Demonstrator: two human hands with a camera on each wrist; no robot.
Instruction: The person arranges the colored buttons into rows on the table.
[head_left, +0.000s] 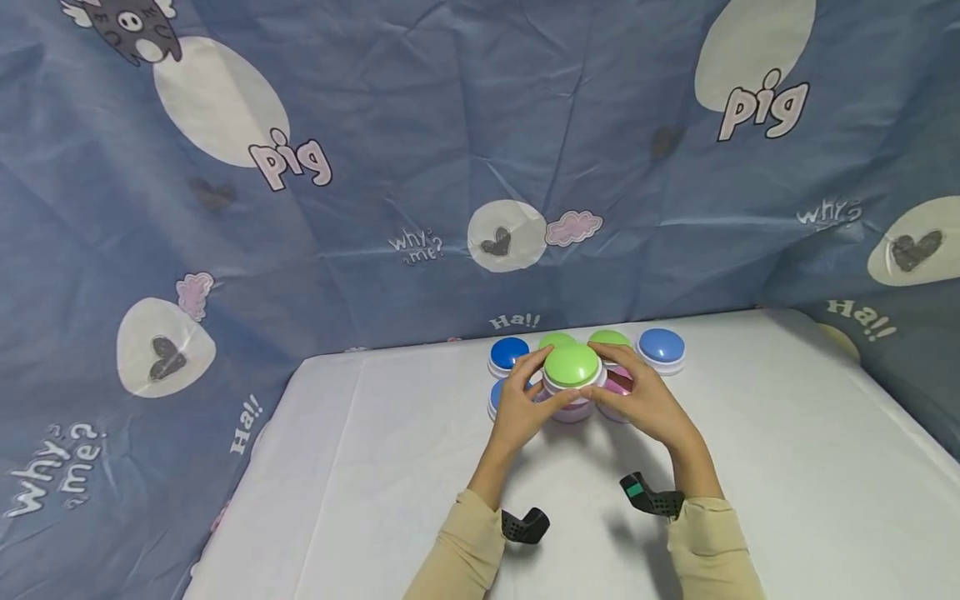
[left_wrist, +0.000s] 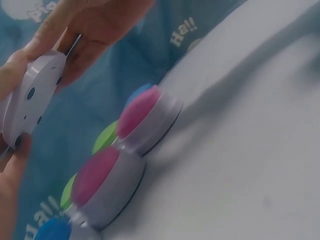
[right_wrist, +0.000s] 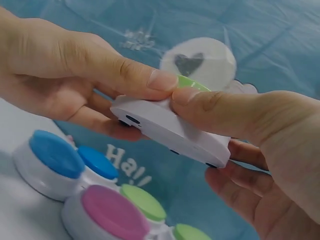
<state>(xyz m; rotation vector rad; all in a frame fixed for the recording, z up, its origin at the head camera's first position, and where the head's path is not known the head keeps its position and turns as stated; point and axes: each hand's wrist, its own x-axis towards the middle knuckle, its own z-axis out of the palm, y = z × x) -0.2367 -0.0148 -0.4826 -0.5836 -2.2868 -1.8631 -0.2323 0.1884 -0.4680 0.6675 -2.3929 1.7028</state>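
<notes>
Both hands hold a round push button with a green dome and white base, raised above the table. My left hand grips its left side and my right hand its right side. In the right wrist view, both thumbs press the near top edge of the white base, with fingers curled under it. The left wrist view shows small dark round spots on the held button's underside. Below stand two pink buttons, partly hidden by the hands in the head view.
Behind the hands are two more green buttons. Blue buttons stand at back left, front left and back right. All rest on the white-covered table. A blue printed cloth hangs behind.
</notes>
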